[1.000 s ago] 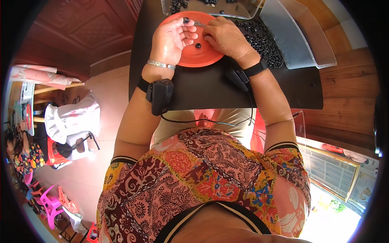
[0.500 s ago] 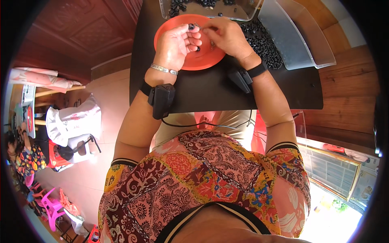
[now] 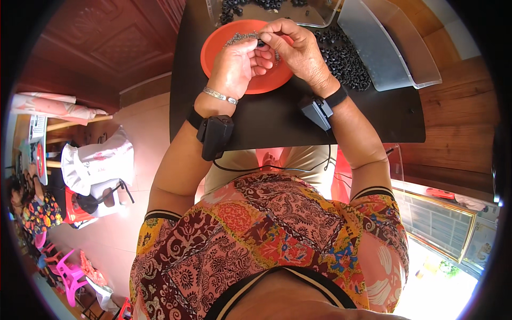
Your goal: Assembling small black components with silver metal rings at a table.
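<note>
Over an orange plastic dish (image 3: 210, 50) my two hands meet, fingertips together. My left hand (image 3: 234, 66) is palm up, its thumb and forefinger closed on a small black ring-like part (image 3: 261, 44); its other fingers are curled. My right hand (image 3: 301, 53) comes from the right, thumb and forefinger pinched against that black part. Whatever tiny piece the right fingertips may hold is too small and hidden to make out. Small silvery metal pieces (image 3: 240, 38) lie in the dish behind and beneath my hands.
A heap of small black parts (image 3: 346, 66) covers the dark table (image 3: 266, 125) to the right. Beside it a clear plastic bin (image 3: 378, 58) lies tilted. Another clear bin (image 3: 320, 18) with black parts stands at the far edge. A cable (image 3: 277, 166) hangs below the table edge.
My right hand has moved slightly left and its fingertips now meet my left thumb at the black part. My left hand has turned and shifted slightly right, uncovering more metal pieces.
</note>
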Demonstrator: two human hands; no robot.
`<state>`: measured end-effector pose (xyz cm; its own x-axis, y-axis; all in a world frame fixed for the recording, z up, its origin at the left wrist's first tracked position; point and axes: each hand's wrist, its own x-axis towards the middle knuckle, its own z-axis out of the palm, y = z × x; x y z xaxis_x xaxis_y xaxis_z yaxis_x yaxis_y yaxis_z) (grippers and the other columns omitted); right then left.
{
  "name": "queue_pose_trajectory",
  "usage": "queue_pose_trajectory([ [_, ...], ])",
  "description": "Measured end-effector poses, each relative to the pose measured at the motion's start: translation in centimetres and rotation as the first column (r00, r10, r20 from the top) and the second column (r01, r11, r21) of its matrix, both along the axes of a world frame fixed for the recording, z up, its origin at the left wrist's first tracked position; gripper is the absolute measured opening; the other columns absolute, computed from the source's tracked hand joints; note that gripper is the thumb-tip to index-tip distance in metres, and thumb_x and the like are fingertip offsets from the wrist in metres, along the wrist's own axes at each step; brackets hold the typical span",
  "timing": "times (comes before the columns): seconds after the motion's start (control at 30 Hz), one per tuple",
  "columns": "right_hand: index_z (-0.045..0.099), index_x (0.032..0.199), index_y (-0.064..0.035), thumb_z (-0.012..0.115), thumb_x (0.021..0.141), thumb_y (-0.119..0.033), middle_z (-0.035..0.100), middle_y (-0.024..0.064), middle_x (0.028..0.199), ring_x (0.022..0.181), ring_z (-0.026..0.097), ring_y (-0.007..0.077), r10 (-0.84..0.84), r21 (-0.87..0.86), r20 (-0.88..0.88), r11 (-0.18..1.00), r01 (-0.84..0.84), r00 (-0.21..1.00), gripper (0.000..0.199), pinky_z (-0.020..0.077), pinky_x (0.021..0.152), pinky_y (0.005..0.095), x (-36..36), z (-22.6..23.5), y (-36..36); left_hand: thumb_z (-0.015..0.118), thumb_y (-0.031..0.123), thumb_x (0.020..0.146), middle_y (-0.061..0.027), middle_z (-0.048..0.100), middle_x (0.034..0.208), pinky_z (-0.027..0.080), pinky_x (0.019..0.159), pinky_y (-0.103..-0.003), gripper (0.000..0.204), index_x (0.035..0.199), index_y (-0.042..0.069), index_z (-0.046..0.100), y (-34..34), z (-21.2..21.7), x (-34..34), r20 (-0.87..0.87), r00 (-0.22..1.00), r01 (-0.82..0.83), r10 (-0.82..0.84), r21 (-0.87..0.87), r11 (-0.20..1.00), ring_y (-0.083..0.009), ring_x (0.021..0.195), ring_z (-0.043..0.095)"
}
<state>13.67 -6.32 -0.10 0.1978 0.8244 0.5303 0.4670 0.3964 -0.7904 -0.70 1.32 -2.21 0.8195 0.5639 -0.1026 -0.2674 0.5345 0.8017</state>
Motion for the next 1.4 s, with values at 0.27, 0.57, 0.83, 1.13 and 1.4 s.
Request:
queue_pose_trajectory([
  [0.27, 0.061, 0.097, -0.0015, 0.060, 0.089, -0.007, 0.062, 0.0001, 0.089, 0.084, 0.057, 0.0069, 0.091, -0.080, -0.238, 0.990, -0.113, 0.967, 0.009, 0.0498, 0.075, 0.0218, -0.9, -0.7, 0.0, 0.047, 0.022, 0.089, -0.0083, 0.062, 0.083, 0.046, 0.064, -0.029, 0.024, 0.099, 0.003, 0.057, 0.4, -0.4, -0.3, 0.095, 0.994, 0.065, -0.059, -0.067, 0.996, -0.0199, 0.074, 0.061],
  [0.57, 0.062, 0.082, -0.0057, 0.068, 0.077, -0.012, 0.062, 0.0075, 0.080, 0.075, 0.061, 0.0247, -0.238, 0.259, 0.361, 0.955, 0.148, 0.902, 0.010, 0.0504, 0.070, 0.0317, -0.1, -0.3, -0.2, 0.045, 0.022, 0.091, -0.0067, 0.061, 0.085, 0.046, 0.066, -0.029, 0.020, 0.098, 0.007, 0.056, 0.4, -0.2, -0.1, 0.005, 1.000, 0.014, -0.014, -0.025, 1.000, -0.0183, 0.074, 0.059],
  [0.83, 0.064, 0.078, -0.0111, 0.069, 0.071, -0.018, 0.061, 0.0045, 0.077, 0.076, 0.061, 0.0248, -0.347, 0.389, 0.712, 0.919, 0.068, 0.610, 0.011, 0.0506, 0.069, 0.0353, -0.4, 2.0, -1.3, 0.043, 0.023, 0.093, -0.0052, 0.061, 0.088, 0.046, 0.068, -0.029, 0.021, 0.099, 0.007, 0.056, 0.7, -0.5, -0.3, 0.030, 0.999, 0.020, -0.018, -0.069, 0.997, -0.0169, 0.076, 0.058],
  [1.13, 0.066, 0.082, -0.0094, 0.069, 0.075, -0.019, 0.065, 0.0078, 0.082, 0.078, 0.063, 0.0273, -0.540, 0.400, 0.552, 0.840, 0.366, 0.635, 0.012, 0.0517, 0.068, 0.0348, 3.9, 2.1, -0.7, 0.047, 0.024, 0.092, -0.0072, 0.061, 0.084, 0.045, 0.068, -0.030, 0.024, 0.095, 0.003, 0.058, 0.7, 0.4, -0.8, 0.048, 0.999, -0.008, 0.010, -0.060, 0.998, -0.0193, 0.074, 0.059],
  [1.4, 0.069, 0.085, -0.0148, 0.056, 0.078, -0.023, 0.067, 0.0099, 0.084, 0.083, 0.063, 0.0303, -0.445, -0.065, 0.773, 0.652, 0.755, 0.451, 0.017, 0.0501, 0.074, 0.0414, 11.8, 0.3, -1.9, 0.046, 0.025, 0.093, -0.0076, 0.061, 0.083, 0.045, 0.068, -0.030, 0.028, 0.094, 0.001, 0.059, 0.5, 0.5, -0.7, 0.030, 1.000, -0.004, 0.006, -0.050, 0.999, -0.0197, 0.074, 0.059],
])
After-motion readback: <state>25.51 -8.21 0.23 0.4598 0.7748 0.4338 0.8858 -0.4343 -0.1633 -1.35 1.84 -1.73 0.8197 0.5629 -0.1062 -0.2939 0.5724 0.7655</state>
